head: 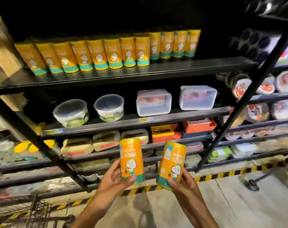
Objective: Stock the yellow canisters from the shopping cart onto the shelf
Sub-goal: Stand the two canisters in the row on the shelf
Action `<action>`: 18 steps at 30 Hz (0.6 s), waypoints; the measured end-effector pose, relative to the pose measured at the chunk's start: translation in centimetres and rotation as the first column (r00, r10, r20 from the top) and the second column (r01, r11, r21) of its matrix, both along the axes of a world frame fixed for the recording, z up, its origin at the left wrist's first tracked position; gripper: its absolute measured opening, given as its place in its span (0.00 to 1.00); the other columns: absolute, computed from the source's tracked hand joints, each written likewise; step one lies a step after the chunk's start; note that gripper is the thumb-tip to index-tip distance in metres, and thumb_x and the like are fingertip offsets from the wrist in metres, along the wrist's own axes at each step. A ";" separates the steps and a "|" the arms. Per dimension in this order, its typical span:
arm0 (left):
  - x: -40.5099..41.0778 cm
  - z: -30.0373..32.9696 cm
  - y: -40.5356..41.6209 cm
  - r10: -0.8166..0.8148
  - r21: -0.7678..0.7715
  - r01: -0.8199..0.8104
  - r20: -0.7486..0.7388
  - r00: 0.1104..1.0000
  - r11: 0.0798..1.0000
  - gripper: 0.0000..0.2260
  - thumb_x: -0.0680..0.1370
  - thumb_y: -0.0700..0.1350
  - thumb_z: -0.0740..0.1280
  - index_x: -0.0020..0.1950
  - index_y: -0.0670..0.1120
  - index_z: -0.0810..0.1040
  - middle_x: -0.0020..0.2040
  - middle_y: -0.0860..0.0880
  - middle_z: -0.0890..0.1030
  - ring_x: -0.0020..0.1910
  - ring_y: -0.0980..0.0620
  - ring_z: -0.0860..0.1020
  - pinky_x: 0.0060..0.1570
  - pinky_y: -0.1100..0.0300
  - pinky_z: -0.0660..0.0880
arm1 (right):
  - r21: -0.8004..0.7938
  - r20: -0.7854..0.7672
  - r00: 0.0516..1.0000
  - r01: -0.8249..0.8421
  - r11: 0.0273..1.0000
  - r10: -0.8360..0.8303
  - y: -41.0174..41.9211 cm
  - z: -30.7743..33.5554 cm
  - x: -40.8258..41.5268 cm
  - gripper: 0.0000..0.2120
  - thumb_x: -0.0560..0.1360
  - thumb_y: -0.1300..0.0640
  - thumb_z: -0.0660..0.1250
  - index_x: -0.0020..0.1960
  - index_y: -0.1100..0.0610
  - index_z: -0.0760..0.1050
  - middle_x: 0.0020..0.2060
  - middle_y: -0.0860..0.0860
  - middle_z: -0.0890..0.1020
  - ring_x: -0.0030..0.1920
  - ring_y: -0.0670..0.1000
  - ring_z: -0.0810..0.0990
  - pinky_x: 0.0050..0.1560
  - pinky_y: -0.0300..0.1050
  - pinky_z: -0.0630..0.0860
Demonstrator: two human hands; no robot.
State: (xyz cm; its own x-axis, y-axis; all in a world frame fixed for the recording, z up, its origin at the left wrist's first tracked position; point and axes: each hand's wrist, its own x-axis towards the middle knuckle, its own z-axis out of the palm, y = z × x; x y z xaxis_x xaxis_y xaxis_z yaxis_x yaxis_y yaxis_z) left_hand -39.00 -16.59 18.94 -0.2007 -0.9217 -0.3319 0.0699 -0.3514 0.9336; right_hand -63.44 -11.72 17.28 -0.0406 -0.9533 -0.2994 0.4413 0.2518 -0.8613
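Canisters look light, stiff and slick: your left hand [114, 176] grips one canister [131, 160] low, your right hand [183, 181] grips another canister [171, 164] likewise.

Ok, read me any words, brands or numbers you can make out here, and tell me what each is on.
None reads clearly.
Left canister, held by the left hand: vertical white print, too blurred to read.
Right canister, held by the right hand: white print, also blurred.
Canister row on the top shelf: labels too small.
Shelf-edge tags: unreadable.
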 end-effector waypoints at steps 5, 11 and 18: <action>-3.5 1.5 -4.9 -0.045 -0.061 0.044 -0.026 0.999 0.997 0.52 0.49 0.56 0.86 0.70 0.58 0.68 0.60 0.53 0.83 0.59 0.53 0.82 0.53 0.57 0.80 | -0.065 -0.146 0.989 -0.003 0.998 -0.007 -4.5 1.8 -3.3 0.38 0.57 0.54 0.84 0.65 0.53 0.76 0.58 0.55 0.84 0.60 0.55 0.82 0.58 0.52 0.79; -8.1 3.8 -12.4 -0.076 -0.152 0.063 -0.076 0.994 0.986 0.50 0.52 0.56 0.85 0.72 0.55 0.68 0.63 0.51 0.82 0.61 0.54 0.80 0.61 0.54 0.77 | -0.104 -0.226 0.974 -0.033 0.994 0.009 -11.5 5.6 -7.2 0.36 0.60 0.55 0.81 0.66 0.54 0.75 0.58 0.53 0.84 0.60 0.54 0.82 0.54 0.45 0.80; -11.5 7.4 -20.9 -0.057 -0.257 0.016 -0.152 0.987 0.966 0.45 0.57 0.50 0.82 0.72 0.53 0.68 0.61 0.56 0.82 0.61 0.57 0.80 0.50 0.67 0.78 | -0.209 -0.319 0.948 -0.048 0.977 -0.022 -21.1 10.7 -10.3 0.44 0.50 0.44 0.86 0.61 0.56 0.77 0.55 0.53 0.85 0.57 0.54 0.83 0.54 0.44 0.81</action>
